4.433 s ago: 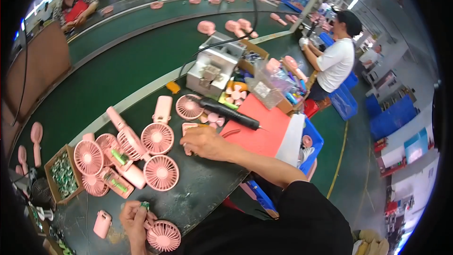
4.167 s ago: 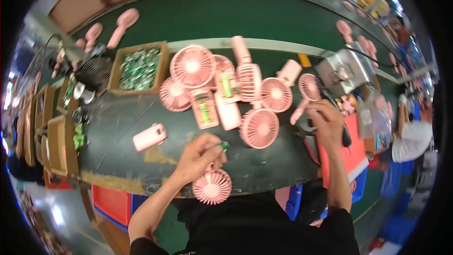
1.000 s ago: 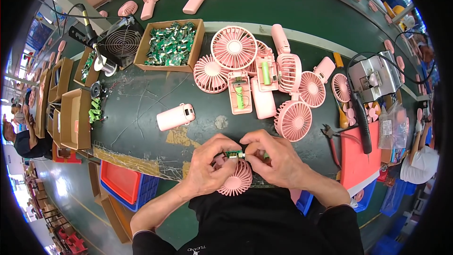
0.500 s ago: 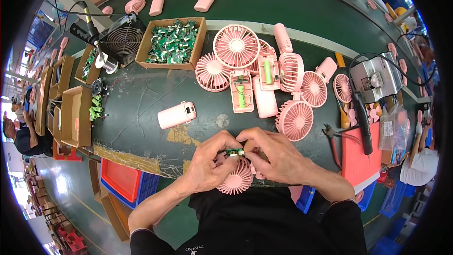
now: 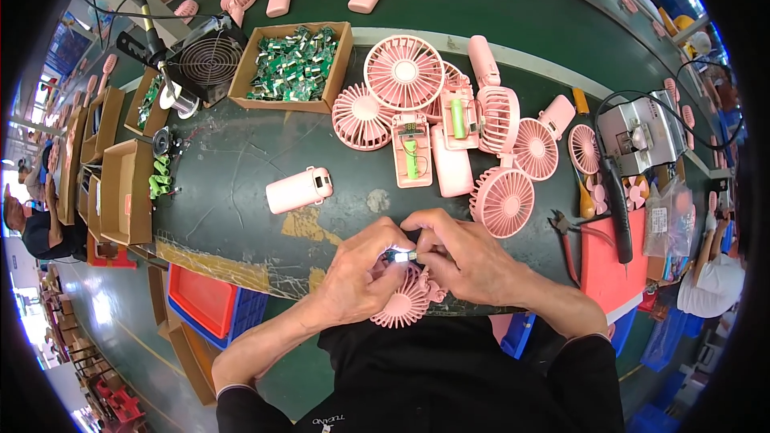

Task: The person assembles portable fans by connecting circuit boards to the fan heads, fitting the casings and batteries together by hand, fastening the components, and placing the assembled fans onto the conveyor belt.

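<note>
Near the table's front edge, my left hand [image 5: 362,271] pinches a small circuit board [image 5: 401,256] between thumb and finger. A bright white glow comes from the board's display. My right hand [image 5: 468,263] is closed at the board's right end, its fingertips pressed together; any small part between them is hidden. Beneath both hands lies a pink fan head [image 5: 401,301] with a slatted grille, partly covered by my fingers. A pink handle casing [image 5: 299,190] rests alone farther left. Beyond my hands are several pink fans [image 5: 403,72], and opened handles [image 5: 412,152] showing green batteries.
A carton of circuit boards [image 5: 290,68] stands at the back, beside a black blower [image 5: 210,60], a soldering iron [image 5: 152,32] and a solder spool [image 5: 180,100]. Rightward are pliers [image 5: 565,244], a black-handled tool [image 5: 616,208] and a metal box [image 5: 642,135]. Pink fans lie on the green belt [image 5: 449,0].
The board's display, showing lit digits before, now glows bright white. My right fingers have shifted slightly at its end. Fans on the far belt have moved right.
</note>
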`<action>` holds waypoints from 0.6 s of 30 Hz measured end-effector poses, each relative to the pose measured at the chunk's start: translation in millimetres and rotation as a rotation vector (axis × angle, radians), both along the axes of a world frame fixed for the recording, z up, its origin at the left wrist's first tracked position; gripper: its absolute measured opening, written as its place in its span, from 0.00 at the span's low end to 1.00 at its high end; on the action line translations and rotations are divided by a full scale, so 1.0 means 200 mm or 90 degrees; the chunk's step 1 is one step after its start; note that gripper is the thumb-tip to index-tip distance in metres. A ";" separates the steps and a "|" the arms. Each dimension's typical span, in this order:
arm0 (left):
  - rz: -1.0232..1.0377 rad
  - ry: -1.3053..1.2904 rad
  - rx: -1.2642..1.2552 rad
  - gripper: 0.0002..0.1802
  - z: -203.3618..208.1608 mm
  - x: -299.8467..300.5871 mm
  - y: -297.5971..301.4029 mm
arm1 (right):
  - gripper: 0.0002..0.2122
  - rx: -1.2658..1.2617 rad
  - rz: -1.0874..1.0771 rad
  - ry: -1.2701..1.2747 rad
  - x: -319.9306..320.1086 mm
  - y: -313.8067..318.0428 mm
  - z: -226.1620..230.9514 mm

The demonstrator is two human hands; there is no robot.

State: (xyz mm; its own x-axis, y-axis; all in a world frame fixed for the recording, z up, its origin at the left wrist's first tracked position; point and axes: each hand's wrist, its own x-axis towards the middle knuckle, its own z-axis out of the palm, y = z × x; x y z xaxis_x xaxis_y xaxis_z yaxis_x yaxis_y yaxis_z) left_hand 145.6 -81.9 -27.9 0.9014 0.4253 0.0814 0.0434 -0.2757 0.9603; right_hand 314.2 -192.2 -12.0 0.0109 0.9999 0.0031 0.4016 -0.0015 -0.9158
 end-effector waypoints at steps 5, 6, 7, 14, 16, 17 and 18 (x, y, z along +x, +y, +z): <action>-0.003 -0.034 0.014 0.12 0.00 0.00 -0.02 | 0.18 -0.068 -0.004 0.036 0.01 -0.01 0.04; -0.010 -0.049 0.026 0.12 -0.01 0.00 -0.02 | 0.18 -0.096 -0.007 0.034 0.00 -0.02 0.05; -0.001 -0.048 0.030 0.12 -0.02 -0.02 -0.01 | 0.18 -0.092 0.003 0.034 -0.01 -0.01 0.04; -0.020 0.019 0.309 0.27 0.11 -0.10 0.07 | 0.22 0.084 -0.033 -0.155 0.01 0.04 -0.03; -0.053 0.077 0.426 0.34 0.14 -0.21 0.00 | 0.22 0.089 -0.030 -0.182 0.01 0.05 -0.05; -0.064 0.082 0.459 0.34 0.14 -0.26 -0.07 | 0.22 0.100 -0.021 -0.212 0.00 0.07 -0.05; -0.106 0.092 0.480 0.32 0.11 -0.27 -0.11 | 0.23 0.089 -0.020 -0.206 0.01 0.07 -0.05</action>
